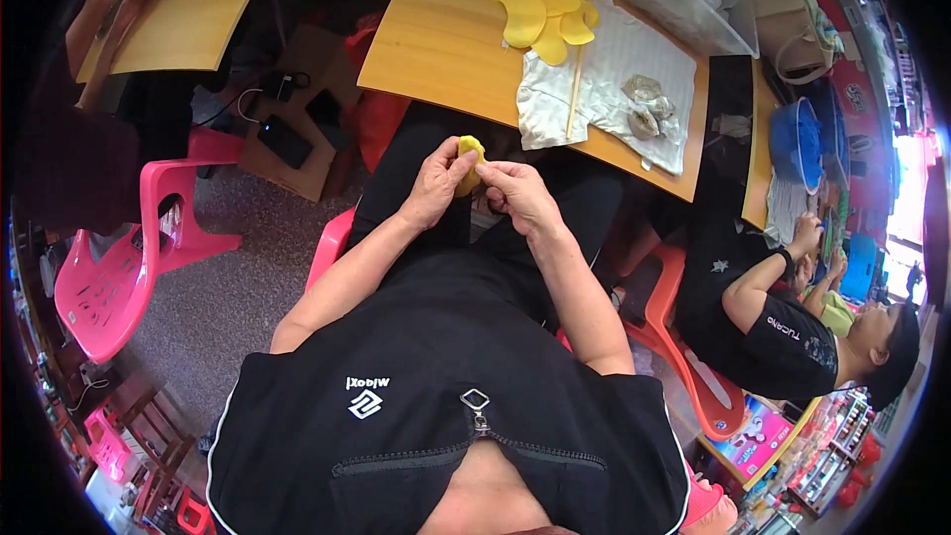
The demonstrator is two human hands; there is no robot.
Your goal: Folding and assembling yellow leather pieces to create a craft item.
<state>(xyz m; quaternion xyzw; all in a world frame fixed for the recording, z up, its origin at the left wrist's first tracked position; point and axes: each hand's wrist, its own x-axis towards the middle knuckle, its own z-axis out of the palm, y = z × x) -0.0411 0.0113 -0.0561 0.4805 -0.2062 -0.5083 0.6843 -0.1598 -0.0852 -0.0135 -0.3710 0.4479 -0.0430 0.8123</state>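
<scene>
Over my lap, a small yellow rounded flat piece [470, 181] is held between both hands, bent a little. My left hand [436, 186] is closed round its left side, thumb on top. From the other side my right hand [521, 198] pinches its edge between thumb and finger; the other fingers curl in. Beyond my hands, a pile of similar yellow curved pieces [545, 0] lies on the wooden table [426, 40]. A white cloth [604, 59] covers part of the tabletop near me, with a thin wooden stick [574, 104] on it.
Small pale lumps [644, 104] sit on the cloth. A clear plastic bin [684, 0] with crumpled pale material stands at the far right. A co-worker [783, 327] sits at right, another person [84, 139] at left. A pink chair [149, 248] stands on the left floor.
</scene>
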